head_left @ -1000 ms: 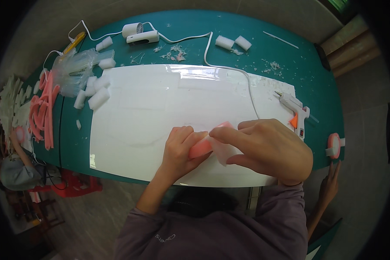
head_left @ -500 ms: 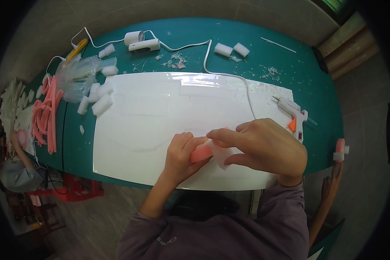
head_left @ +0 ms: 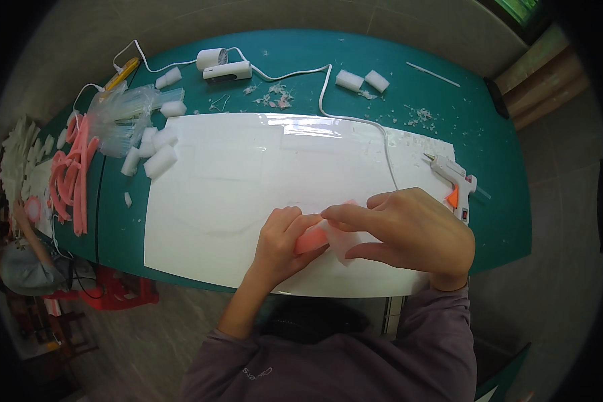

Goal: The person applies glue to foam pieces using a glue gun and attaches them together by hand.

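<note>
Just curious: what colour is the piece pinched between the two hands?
Pink foam piece, seen best in the head view.

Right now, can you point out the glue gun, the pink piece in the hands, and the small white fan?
glue gun (head_left: 454,178): head view, on its white body.
pink piece (head_left: 311,239): head view, on the exposed face between both hands.
small white fan (head_left: 212,59): head view, on its round head.
</note>
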Action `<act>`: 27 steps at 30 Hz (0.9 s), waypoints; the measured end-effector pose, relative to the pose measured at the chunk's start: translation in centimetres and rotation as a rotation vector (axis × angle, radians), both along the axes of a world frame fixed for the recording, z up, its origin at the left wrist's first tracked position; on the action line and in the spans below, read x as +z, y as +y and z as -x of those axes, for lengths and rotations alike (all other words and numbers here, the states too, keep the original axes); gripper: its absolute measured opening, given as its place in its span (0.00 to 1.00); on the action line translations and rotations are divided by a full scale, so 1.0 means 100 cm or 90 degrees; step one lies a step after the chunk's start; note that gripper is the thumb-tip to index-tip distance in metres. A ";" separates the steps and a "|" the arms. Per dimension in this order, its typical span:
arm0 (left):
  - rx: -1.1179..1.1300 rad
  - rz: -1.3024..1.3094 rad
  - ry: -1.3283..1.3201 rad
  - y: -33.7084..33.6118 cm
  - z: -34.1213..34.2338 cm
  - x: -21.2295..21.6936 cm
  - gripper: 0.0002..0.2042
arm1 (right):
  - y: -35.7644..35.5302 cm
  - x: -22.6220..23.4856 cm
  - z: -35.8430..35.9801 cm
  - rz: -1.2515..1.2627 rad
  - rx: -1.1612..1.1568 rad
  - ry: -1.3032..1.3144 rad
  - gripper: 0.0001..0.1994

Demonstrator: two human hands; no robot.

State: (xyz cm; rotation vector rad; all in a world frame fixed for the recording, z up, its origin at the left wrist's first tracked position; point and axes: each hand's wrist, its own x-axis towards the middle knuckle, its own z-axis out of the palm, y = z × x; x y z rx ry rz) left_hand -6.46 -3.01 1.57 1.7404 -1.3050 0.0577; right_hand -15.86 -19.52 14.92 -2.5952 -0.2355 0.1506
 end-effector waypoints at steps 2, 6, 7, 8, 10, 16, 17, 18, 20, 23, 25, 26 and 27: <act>0.005 -0.012 0.014 0.001 0.000 0.000 0.18 | 0.001 0.003 -0.001 0.001 -0.003 0.005 0.18; -0.004 -0.014 0.016 0.002 -0.001 0.001 0.18 | 0.004 0.007 0.001 0.023 0.008 0.027 0.19; -0.006 -0.006 0.009 0.001 -0.001 0.002 0.18 | 0.004 0.007 0.001 0.025 0.010 0.034 0.19; -0.008 0.002 0.002 0.001 -0.001 0.002 0.18 | 0.003 0.006 0.001 0.027 0.011 0.040 0.19; -0.013 0.000 0.002 0.002 -0.001 0.004 0.18 | 0.002 0.007 0.002 0.027 0.020 0.030 0.20; -0.014 0.005 0.008 0.001 -0.002 0.003 0.17 | 0.004 0.009 0.002 0.024 0.018 0.049 0.22; -0.016 0.007 0.005 0.001 -0.002 0.003 0.17 | 0.004 0.009 0.003 0.021 0.015 0.058 0.22; -0.015 0.007 0.005 0.001 -0.002 0.003 0.17 | 0.005 0.008 0.003 0.022 0.016 0.058 0.22; -0.017 0.008 0.000 0.001 -0.002 0.003 0.17 | 0.007 0.006 0.005 0.013 -0.001 0.042 0.22; -0.014 0.007 0.008 0.001 -0.001 0.003 0.17 | 0.007 0.004 0.007 0.016 0.003 0.005 0.22; -0.016 0.011 0.004 0.001 -0.001 0.003 0.18 | 0.006 0.006 0.005 0.011 0.008 0.029 0.23; -0.015 0.013 0.002 0.001 -0.001 0.003 0.18 | 0.005 0.007 0.004 0.006 0.014 0.055 0.23; -0.016 0.014 0.000 0.001 -0.001 0.003 0.18 | 0.004 0.006 0.003 0.007 0.014 0.053 0.23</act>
